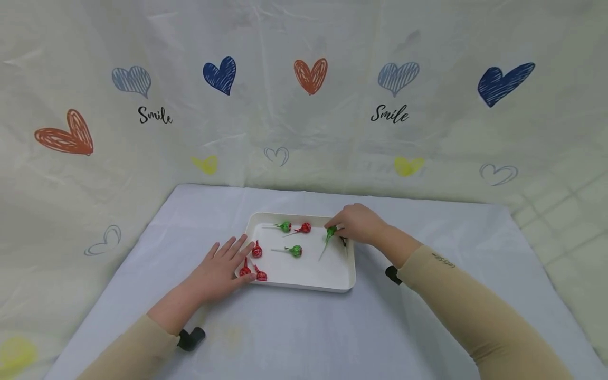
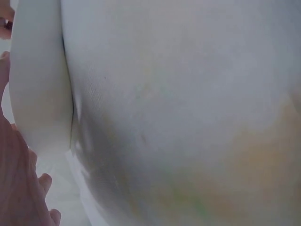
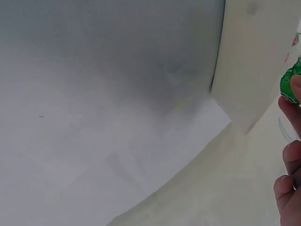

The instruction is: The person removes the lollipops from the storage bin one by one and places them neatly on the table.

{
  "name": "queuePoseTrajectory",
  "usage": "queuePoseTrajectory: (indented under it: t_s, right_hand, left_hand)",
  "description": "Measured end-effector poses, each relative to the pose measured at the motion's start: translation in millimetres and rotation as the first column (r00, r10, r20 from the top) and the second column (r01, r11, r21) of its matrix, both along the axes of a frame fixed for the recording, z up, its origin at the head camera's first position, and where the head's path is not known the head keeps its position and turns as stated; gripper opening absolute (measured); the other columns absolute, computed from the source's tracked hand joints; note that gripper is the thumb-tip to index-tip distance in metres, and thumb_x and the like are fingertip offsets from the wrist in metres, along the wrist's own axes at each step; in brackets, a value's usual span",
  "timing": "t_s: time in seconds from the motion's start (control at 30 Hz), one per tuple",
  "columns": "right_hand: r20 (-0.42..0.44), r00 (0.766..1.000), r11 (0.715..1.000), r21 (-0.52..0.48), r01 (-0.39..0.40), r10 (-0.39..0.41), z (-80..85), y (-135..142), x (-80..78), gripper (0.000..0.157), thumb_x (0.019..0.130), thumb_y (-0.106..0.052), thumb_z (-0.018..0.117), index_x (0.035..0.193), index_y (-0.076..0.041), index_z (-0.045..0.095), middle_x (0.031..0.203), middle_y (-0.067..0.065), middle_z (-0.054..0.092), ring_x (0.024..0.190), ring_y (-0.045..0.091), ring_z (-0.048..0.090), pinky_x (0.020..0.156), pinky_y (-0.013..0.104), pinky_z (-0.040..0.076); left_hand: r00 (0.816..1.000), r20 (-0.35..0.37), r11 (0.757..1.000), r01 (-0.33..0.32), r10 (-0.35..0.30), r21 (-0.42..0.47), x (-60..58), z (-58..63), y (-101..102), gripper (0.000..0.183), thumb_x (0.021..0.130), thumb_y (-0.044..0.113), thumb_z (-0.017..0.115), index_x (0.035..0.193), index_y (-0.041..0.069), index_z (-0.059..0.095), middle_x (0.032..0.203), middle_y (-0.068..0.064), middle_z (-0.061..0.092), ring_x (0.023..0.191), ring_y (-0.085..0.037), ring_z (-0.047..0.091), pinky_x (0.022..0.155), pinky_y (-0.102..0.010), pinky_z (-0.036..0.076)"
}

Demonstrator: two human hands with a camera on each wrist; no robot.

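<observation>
My right hand [image 1: 360, 224] pinches a green-wrapped lollipop [image 1: 331, 231] by its head over the right end of a white tray [image 1: 309, 277]; its stick points down and left. Part of another dark-wrapped lollipop [image 1: 344, 241] shows just below that hand. At the tray's left edge my left hand [image 1: 219, 270] rests with fingers spread. Near its fingertips lie red lollipops, one [image 1: 257, 249] higher and two close to the lower left corner. Further in are a red lollipop [image 1: 305, 227] and two green ones [image 1: 295, 251]. The right wrist view shows the green wrapper [image 3: 290, 82] between thumb and finger.
A white cloth [image 1: 294, 327] covers the table under the tray. Behind it hangs a pale backdrop [image 1: 266, 121] printed with hearts and the word Smile. Small dark devices [image 1: 191, 339] are worn at both wrists.
</observation>
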State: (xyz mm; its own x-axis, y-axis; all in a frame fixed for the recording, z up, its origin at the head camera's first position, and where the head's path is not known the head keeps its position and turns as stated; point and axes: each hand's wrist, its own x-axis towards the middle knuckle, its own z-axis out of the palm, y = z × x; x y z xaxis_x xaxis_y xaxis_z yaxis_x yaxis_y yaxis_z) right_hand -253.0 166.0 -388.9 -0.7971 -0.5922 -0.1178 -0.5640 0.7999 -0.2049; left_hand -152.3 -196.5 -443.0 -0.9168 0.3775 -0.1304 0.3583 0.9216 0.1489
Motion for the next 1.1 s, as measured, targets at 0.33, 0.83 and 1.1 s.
queuePoseTrajectory:
  t_s: [0.33, 0.83, 1.1]
  right_hand:
    - [-0.05, 0.998, 0.999, -0.04, -0.029, 0.027, 13.2, 18, 9.9, 0.03, 0.087, -0.015, 0.077, 0.116, -0.022, 0.076, 0.106, -0.007, 0.074, 0.098, 0.022, 0.065, 0.083, 0.038, 0.052]
    - [-0.164, 0.982, 0.995, -0.022, -0.097, 0.092, 20.0, 78, 29.5, 0.029, 0.083, -0.014, 0.08, 0.111, -0.023, 0.078, 0.103, -0.014, 0.074, 0.087, 0.014, 0.06, 0.077, 0.035, 0.048]
    - [-0.18, 0.977, 0.992, -0.029, -0.125, 0.118, 17.6, 96, 33.8, 0.03, 0.081, -0.01, 0.082, 0.108, -0.023, 0.079, 0.103, -0.013, 0.074, 0.087, 0.017, 0.063, 0.075, 0.034, 0.05]
  left_hand:
    - [1.0, -0.009, 1.0, 0.004, -0.004, -0.004, -1.3, -6.5, 0, 0.089, 0.09, 0.072, 0.048, 0.159, 0.021, 0.024, 0.166, -0.005, 0.012, 0.152, -0.033, 0.009, 0.119, -0.059, 0.007]
    - [1.0, -0.023, 1.0, 0.01, -0.011, -0.015, -3.6, -10.3, -2, 0.089, 0.09, 0.072, 0.048, 0.159, 0.021, 0.024, 0.167, -0.005, 0.011, 0.152, -0.033, 0.008, 0.119, -0.059, 0.006]
    - [1.0, -0.025, 1.0, 0.004, -0.004, -0.012, -1.8, -6.7, -2, 0.09, 0.089, 0.071, 0.05, 0.159, 0.021, 0.023, 0.166, -0.006, 0.013, 0.151, -0.034, 0.01, 0.119, -0.06, 0.008]
